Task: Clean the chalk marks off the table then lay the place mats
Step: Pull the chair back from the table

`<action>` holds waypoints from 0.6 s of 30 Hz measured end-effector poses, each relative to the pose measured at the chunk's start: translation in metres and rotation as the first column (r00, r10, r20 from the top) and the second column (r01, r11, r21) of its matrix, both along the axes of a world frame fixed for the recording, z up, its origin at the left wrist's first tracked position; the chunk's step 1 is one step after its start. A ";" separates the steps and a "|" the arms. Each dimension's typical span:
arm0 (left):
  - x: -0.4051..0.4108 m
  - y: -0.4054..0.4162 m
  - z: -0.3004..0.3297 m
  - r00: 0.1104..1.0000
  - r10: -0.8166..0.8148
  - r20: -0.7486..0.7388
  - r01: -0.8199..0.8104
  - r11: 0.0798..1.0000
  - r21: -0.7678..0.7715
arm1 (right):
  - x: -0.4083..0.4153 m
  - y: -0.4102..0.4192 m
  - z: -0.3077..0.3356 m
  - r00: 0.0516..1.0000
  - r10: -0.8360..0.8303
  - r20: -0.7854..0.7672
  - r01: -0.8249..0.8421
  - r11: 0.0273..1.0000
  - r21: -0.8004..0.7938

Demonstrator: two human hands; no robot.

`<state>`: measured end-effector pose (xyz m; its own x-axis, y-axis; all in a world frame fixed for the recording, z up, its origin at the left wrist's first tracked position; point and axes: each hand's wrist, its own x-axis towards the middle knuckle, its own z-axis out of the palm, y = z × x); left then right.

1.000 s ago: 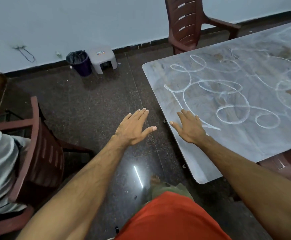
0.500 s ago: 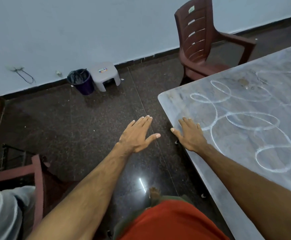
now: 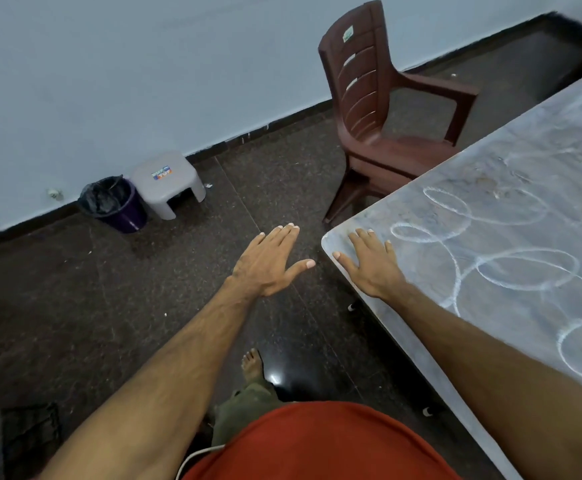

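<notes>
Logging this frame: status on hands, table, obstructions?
Left hand open, over floor, empty. Right hand open, flat at corner of grey marbled table. White chalk loops uncleaned. No cloth or mats visible; brown plastic chair beside table.

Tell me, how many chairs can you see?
1. The brown chair stands on the floor by the table's far corner, near the wall. Others may be hidden outside the view.

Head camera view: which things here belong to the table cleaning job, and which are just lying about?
For the job: table; chalk marks; right hand, flat on the table; left hand, open above the floor.

Lying about: brown chair; grey stool; bin.
</notes>
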<state>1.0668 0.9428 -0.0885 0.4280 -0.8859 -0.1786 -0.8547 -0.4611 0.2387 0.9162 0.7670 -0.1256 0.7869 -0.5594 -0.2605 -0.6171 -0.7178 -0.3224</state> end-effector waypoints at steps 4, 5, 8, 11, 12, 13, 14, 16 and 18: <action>0.061 -0.010 0.005 0.995 -0.097 0.001 0.097 0.995 -0.011 | 0.036 0.004 0.004 0.994 -0.107 0.011 0.107 0.994 -0.007; 0.076 -0.013 0.007 0.993 -0.122 -0.004 0.122 0.993 -0.011 | 0.046 0.005 0.006 0.990 -0.139 0.014 0.139 0.990 -0.002; 0.116 -0.021 0.015 0.980 -0.197 -0.005 0.197 0.980 -0.020 | 0.073 0.007 0.011 0.976 -0.220 0.002 0.220 0.976 0.004; 0.155 -0.032 0.019 0.965 -0.262 0.015 0.262 0.965 -0.027 | 0.102 0.007 0.014 0.962 -0.272 0.012 0.272 0.962 0.005; 0.166 -0.035 0.020 0.961 -0.277 0.018 0.277 0.961 -0.025 | 0.109 0.007 0.016 0.960 -0.281 0.016 0.281 0.960 0.001; 0.176 -0.039 0.021 0.956 -0.292 0.021 0.293 0.956 -0.025 | 0.117 0.005 0.017 0.956 -0.292 0.016 0.293 0.956 -0.004; 0.186 -0.043 0.021 0.952 -0.306 0.024 0.307 0.951 -0.028 | 0.125 0.004 0.018 0.952 -0.307 0.013 0.307 0.952 -0.007; 0.205 -0.051 0.020 0.943 -0.331 0.019 0.331 0.943 -0.024 | 0.142 -0.001 0.017 0.942 -0.337 0.008 0.337 0.942 -0.008; 0.223 -0.059 0.018 0.938 -0.347 0.014 0.347 0.938 -0.022 | 0.158 -0.005 0.015 0.936 -0.352 0.011 0.352 0.936 -0.005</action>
